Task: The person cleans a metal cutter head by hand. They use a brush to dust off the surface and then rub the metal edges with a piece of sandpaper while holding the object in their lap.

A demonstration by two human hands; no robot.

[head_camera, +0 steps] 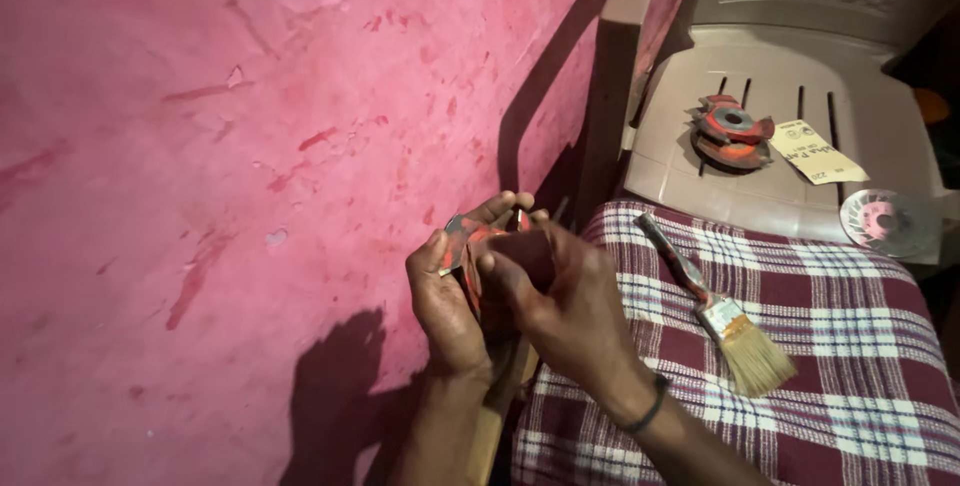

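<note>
Both hands meet just in front of the pink wall (250, 146), above the left edge of the checked cloth (830, 346). The left hand (447, 306) is closed around a red cutter head (470, 246), cupping it from the wall side with fingertips curled over its top. The right hand (560, 296) grips the same cutter head from the cloth side, thumb pressed on its face; a dark band sits on that wrist. A paint brush (715, 311) lies on the checked cloth, well apart from the hands, bristles toward the near edge. Beyond the cloth's far edge stands a plastic chair (850, 56). On its seat rest a second red cutter head (730, 133), a paper slip (815, 151) just beside it, and a grinding disc (888, 222) at the seat's front right corner.
</note>
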